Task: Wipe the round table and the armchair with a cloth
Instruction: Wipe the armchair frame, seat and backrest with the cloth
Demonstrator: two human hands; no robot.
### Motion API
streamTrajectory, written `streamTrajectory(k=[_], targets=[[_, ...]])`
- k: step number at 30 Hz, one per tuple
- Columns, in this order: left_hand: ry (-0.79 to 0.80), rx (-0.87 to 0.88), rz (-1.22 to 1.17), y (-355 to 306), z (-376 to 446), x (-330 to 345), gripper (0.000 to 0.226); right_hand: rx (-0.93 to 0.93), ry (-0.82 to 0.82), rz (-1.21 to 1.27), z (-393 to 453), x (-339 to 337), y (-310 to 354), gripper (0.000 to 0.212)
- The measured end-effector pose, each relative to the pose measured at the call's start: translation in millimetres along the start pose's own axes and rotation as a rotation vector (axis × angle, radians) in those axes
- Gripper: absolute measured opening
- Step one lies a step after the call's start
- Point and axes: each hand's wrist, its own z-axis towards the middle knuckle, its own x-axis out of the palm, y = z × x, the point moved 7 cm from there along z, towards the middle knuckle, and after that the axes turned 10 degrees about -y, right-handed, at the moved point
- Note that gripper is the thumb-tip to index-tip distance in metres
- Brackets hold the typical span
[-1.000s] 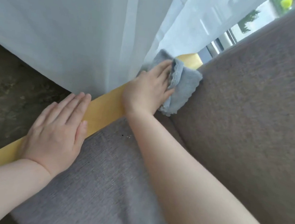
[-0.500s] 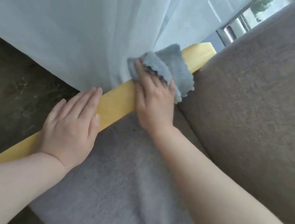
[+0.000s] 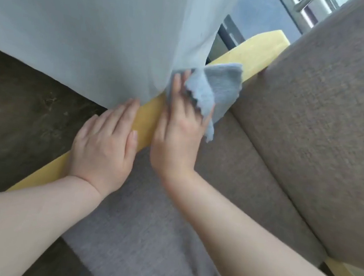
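Head view, armchair wiping. Risk: curtain [image 3: 92, 37] hangs against the wooden armrest [image 3: 254, 53] — a forward stroke could snag and drag it; the loose cloth flap may fold under. Cloth [image 3: 216, 89] lies on the armrest, beneath and ahead of the right hand [image 3: 176, 135], whose fingers press it flat. Left hand [image 3: 105, 145] rests flat on the armrest just beside — grasping nothing.

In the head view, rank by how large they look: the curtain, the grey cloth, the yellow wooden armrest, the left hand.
1. Curtain, by far the largest.
2. Yellow wooden armrest, partly covered by the hands.
3. and 4. Left hand and grey cloth look alike; not ranked.
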Motion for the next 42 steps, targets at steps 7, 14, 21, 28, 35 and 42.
streamTrajectory(k=[7,14,21,28,35,42], targets=[[0.005,0.001,-0.017,-2.5,2.7,-1.2,0.054,-0.226,0.130,-0.149,72.6,-11.9,-50.6,0.046],[-0.035,-0.048,0.009,3.3,1.3,-0.2,0.050,-0.612,0.247,-0.128,-3.9,16.2,18.3,0.042],[0.015,-0.048,-0.068,4.5,-1.2,5.3,0.056,-0.071,-0.003,-0.135,-19.4,4.3,2.0,0.040],[0.188,0.051,-0.160,24.7,-25.6,-9.8,0.059,-0.113,0.107,-0.272,6.0,-6.5,-3.2,0.043],[0.179,-0.056,-0.097,109.3,-94.2,-35.1,0.055,-0.448,0.409,-0.121,-133.6,25.3,80.1,0.043],[0.040,-0.161,-0.090,114.7,-105.1,-41.5,0.051,-0.185,0.197,-0.031,-147.5,36.5,93.2,0.041]])
